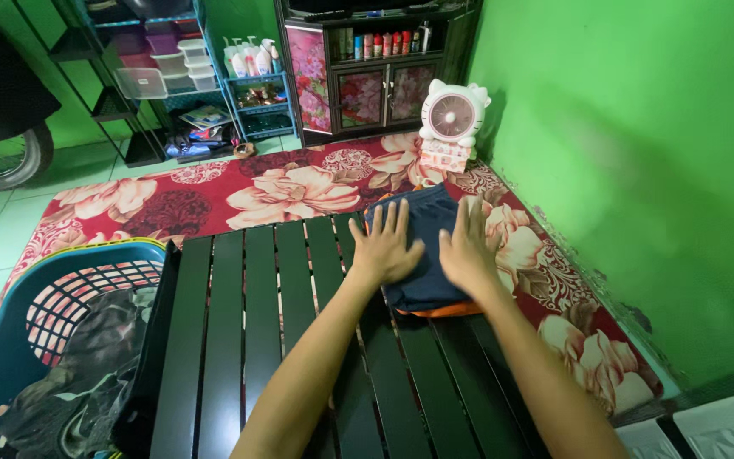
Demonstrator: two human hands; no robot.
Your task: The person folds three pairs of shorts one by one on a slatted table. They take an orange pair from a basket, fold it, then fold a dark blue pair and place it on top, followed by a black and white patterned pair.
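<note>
Both hands covered much of the folded navy garment [425,223]; orange layer [448,310] under it barely peeked out. Laundry basket [10,297] & table [239,340] were cut off at bottom edge. Shelf bottles [384,42] too small to ID.

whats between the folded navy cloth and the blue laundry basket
In the head view, only bare dark slats of the low table lie between the folded navy cloth, under both hands, and the blue laundry basket.

Black slatted table [290,340] bears folded navy clothes [418,246] at its far edge
</note>
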